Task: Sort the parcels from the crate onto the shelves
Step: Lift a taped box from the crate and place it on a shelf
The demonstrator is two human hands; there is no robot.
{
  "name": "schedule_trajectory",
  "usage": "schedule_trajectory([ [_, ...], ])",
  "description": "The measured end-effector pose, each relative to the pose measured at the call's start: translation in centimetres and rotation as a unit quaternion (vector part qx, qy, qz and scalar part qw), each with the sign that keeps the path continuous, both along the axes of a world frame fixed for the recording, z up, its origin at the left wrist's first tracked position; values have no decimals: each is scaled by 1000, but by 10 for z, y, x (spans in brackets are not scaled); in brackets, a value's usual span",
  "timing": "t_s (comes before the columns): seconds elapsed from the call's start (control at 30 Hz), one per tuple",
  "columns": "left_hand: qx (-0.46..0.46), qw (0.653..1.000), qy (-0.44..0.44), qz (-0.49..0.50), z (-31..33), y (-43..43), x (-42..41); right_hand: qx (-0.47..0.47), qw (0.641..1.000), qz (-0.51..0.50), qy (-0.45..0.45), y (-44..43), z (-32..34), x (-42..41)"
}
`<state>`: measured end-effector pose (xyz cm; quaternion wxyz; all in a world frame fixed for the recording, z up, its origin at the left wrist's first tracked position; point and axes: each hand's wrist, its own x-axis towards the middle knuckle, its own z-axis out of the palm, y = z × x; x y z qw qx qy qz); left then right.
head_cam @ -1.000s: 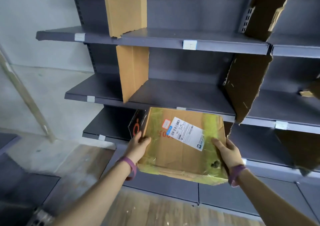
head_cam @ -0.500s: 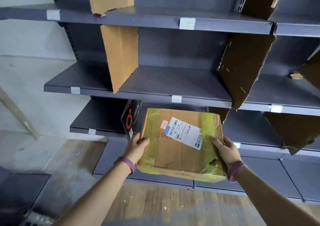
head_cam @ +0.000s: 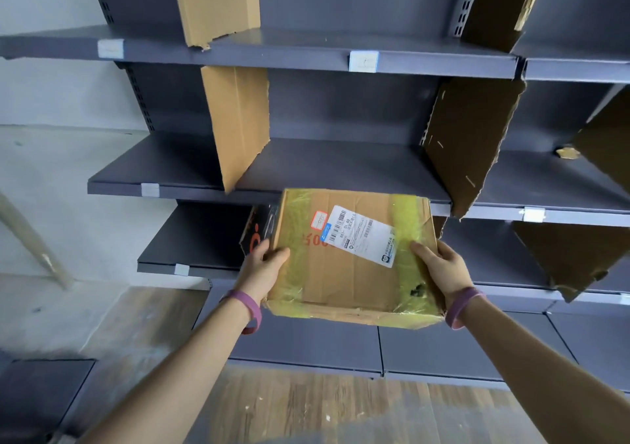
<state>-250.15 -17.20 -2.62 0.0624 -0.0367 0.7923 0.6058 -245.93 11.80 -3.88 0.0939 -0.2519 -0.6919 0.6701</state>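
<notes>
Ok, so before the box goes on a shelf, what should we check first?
1. Grip: left hand and right hand hold opposite edges of the cardboard parcel. Ok.
2. Shipping label faces up, in plain view. Ok.
3. Room on the middle shelf between the cardboard dividers: bare surface shows. Ok.
4. Room on the lower shelf: a black box stands there, and the parcel hides the rest. Cannot tell.
5. Wrapping: a dark spot near the right hand could be a hole or a smudge. Cannot tell.
</notes>
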Motion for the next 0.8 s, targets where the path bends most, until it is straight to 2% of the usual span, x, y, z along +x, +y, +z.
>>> schedule_trajectory([
  [0.17, 19, 997, 76, 5, 47, 2, -23, 21, 997, 8, 71, 3, 54, -21],
  [0.43, 74, 994, 74, 10, 76, 15, -82, 19, 991, 36, 124, 24, 84, -72],
  [0.7, 11, 996, 81, -38, 104, 43, -159, 18, 990, 41, 134, 60, 91, -167],
  [0.8, 22, 996, 86, -21, 102, 50, -182, -14, 989, 36, 146, 65, 89, -196],
])
